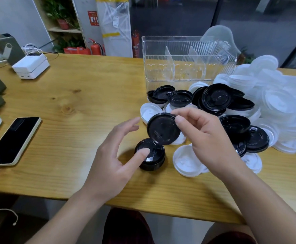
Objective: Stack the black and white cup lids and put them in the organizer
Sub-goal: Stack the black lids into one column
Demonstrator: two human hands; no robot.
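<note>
Head view: right hand (pixel 212 141) pinches black lid (pixel 163 129) (tilted) above black stack (pixel 150 157)

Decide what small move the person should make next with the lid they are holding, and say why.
Probably lower the black lid, pinched in the right hand, onto the small black stack. The left hand steadies that stack with its thumb, and the organizer holds no lids yet.

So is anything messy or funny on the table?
Yes. The loose lids lie jumbled, black and white mixed, some tilted, beside the clear organizer, which holds none. Only the small black stack looks tidy.
</note>
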